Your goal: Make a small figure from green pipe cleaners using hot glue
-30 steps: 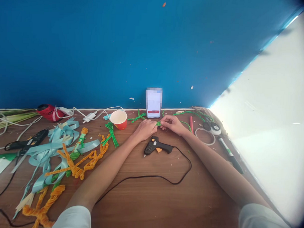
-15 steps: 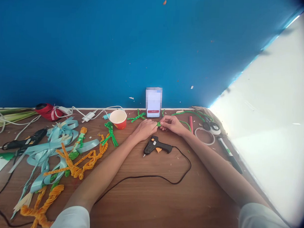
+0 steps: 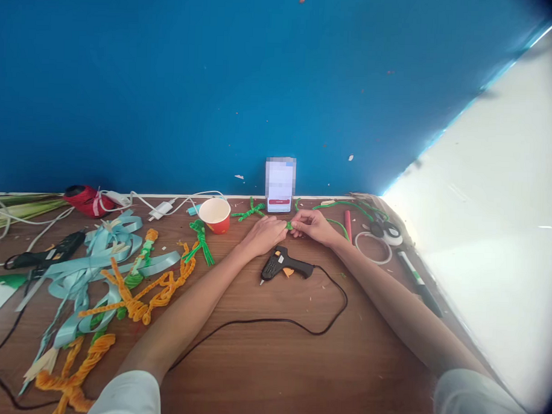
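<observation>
In front of the phone (image 3: 280, 186), my left hand (image 3: 266, 234) and my right hand (image 3: 313, 226) meet with closed fingers. Between their fingertips is a small green pipe-cleaner piece (image 3: 289, 225), pinched from both sides and mostly covered by the fingers. Just nearer to me lies a black glue gun (image 3: 285, 264), its nozzle pointing left and touched by neither hand. Two green knotted pipe-cleaner shapes rest left of my hands: one (image 3: 250, 210) by the phone, another (image 3: 201, 243) beside a red paper cup (image 3: 215, 216).
Blue ribbon (image 3: 77, 278) and orange pipe-cleaner shapes (image 3: 139, 308) clutter the left side, near a second glue gun (image 3: 52, 253). To the right are a red stick (image 3: 348, 225), scissors (image 3: 386, 230) and a marker (image 3: 418, 281). The glue gun's cord (image 3: 272, 320) loops between my forearms.
My hands keep nearly the same pinch on the green piece. The view has shifted very slightly; the things on the table stay put.
</observation>
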`<action>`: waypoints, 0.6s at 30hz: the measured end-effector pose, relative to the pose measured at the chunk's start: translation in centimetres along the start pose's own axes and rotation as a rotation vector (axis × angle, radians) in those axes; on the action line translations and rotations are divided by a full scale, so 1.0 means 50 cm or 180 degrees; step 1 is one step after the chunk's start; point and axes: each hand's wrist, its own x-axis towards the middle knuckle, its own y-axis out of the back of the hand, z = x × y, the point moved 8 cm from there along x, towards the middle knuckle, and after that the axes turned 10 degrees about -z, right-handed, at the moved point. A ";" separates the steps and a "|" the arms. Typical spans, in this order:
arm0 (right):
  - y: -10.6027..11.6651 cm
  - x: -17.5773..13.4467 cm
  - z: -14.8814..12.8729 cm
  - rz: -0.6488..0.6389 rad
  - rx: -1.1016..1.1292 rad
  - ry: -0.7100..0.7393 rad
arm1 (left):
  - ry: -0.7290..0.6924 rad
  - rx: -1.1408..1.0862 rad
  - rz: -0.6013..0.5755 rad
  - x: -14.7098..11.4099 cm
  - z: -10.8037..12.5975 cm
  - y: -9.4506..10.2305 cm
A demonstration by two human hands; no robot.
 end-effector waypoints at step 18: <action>0.020 0.004 -0.014 0.0392 -0.0041 0.0207 | 0.0535 -0.0091 0.0204 -0.002 -0.015 0.015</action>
